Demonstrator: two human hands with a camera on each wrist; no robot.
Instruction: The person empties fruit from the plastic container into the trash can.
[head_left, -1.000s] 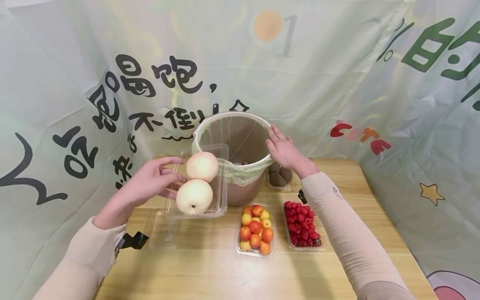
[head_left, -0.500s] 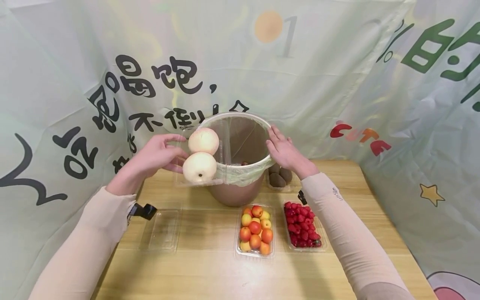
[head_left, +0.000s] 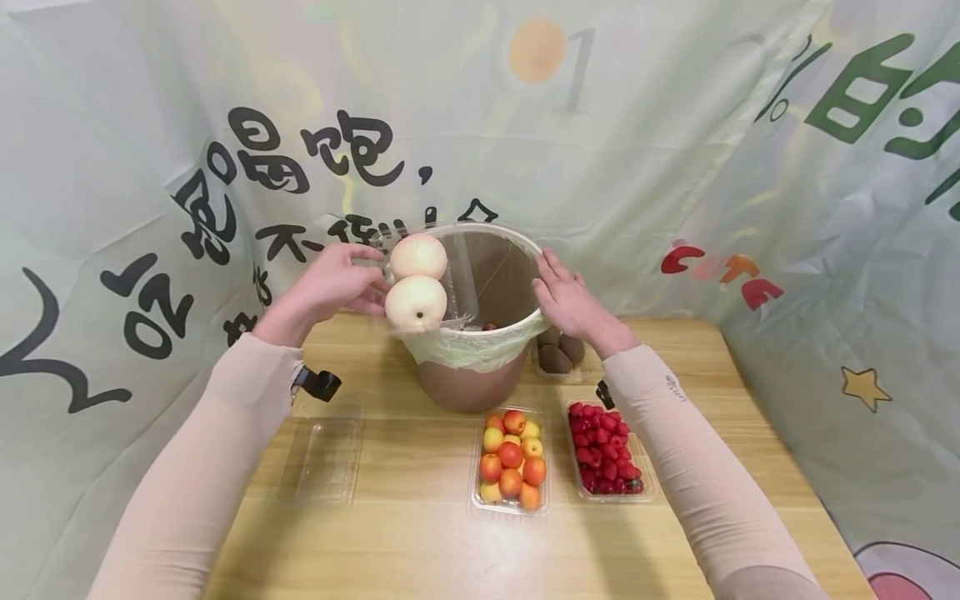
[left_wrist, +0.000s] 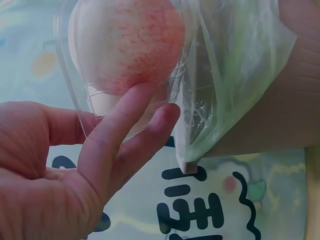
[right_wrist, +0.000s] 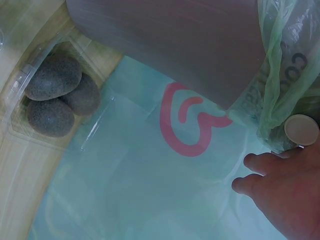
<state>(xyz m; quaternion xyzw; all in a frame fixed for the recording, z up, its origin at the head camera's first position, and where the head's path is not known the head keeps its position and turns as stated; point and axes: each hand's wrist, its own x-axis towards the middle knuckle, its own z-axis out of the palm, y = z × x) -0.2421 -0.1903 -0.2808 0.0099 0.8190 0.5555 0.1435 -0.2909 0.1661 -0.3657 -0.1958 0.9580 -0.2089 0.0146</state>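
Observation:
My left hand (head_left: 347, 285) pinches the edge of a clear plastic tray (left_wrist: 75, 92), thumb on one side and fingers on the other. Two pale, round peaches (head_left: 416, 303) sit in it, one with red speckles in the left wrist view. The tray is over the left part of the rim of a brown trash bin (head_left: 472, 379). A green plastic bag (head_left: 480, 350) lines the bin and hangs over its rim. My right hand (head_left: 572, 302) rests on the bin's right rim with fingers fairly straight. Small dark reddish things show inside the bin, too little to identify.
On the wooden table (head_left: 420, 533) stand a tray of small red and yellow fruits (head_left: 512, 458) and a tray of raspberries (head_left: 603, 446). A clear tray with dark grey oval things (right_wrist: 62, 95) is behind the bin's right side. Another clear tray (head_left: 326, 462) lies at left. Printed cloth surrounds the table.
My left hand has raised the tray of peaches and moved it forward and right, from in front of the bin to over its left rim. The right hand has stayed on the rim.

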